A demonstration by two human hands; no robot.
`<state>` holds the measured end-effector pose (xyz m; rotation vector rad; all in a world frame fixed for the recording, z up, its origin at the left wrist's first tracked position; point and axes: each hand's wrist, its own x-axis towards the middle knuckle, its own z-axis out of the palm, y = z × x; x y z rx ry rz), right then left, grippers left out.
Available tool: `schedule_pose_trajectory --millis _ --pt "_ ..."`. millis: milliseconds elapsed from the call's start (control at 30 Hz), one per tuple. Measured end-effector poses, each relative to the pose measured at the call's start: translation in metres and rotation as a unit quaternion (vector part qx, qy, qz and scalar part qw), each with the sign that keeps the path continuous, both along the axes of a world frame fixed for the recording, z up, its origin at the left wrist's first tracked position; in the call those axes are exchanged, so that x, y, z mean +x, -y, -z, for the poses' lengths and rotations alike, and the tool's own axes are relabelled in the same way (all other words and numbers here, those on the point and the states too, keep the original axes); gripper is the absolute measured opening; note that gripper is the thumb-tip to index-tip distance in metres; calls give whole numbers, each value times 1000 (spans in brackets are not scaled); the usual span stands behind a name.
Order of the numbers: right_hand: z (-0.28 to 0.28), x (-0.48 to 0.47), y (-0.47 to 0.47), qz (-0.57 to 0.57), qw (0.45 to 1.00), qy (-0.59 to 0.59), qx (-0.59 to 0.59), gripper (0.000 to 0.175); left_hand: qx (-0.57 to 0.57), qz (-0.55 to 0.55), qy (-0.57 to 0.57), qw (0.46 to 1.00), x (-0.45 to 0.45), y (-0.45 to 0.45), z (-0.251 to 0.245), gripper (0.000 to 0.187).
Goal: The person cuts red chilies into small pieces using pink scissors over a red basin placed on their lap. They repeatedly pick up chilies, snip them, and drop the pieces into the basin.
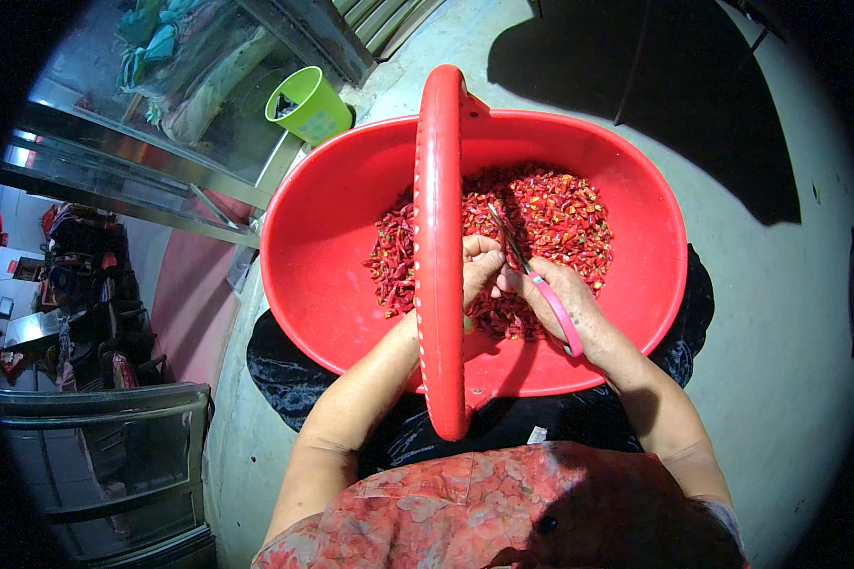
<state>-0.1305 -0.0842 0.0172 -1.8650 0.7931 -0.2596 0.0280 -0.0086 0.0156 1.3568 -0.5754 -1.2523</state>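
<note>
A red plastic basket (313,284) with a tall arched handle (439,249) stands before me. Whole-looking red chilies (395,249) lie at its left, and cut red chili pieces (566,217) with yellow seeds are heaped at its right. My right hand (559,295) holds scissors (556,313) with pink handles, their blades pointing up and left over the chilies. Close to the blades, my left hand (480,267) has its thumb and fingers pinched together, apparently on a red chili; the handle hides part of this hand.
Beyond the basket's upper left stands a green bin (314,107) beside a glass-paned door frame (206,156). Dark cloth (292,363) covers my lap under the basket. A metal-framed glass panel (135,448) is at lower left. A broad shadow lies on the floor at upper right.
</note>
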Motion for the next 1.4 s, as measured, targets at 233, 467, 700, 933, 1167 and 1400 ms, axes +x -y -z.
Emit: schedule_pose_trajectory --millis 233,467,700,933,1167,1400 --pt "-7 2 -4 8 998 6 -66 39 -9 -10 1 1000 6 4 -1 4" --pt "6 1 -3 0 994 -43 -105 40 24 8 42 999 6 4 1 6" --pt "-1 -2 -2 8 995 -44 -90 42 21 7 18 1000 10 4 -1 7" --pt "-17 2 -4 -14 990 -70 -123 45 1 0 -35 999 9 2 9 11" --pt "-19 0 -7 -23 994 -32 -106 32 8 17 17 1000 3 8 -5 13" --pt "13 -7 -1 10 1000 1 16 16 38 -41 -56 997 8 8 -2 16"
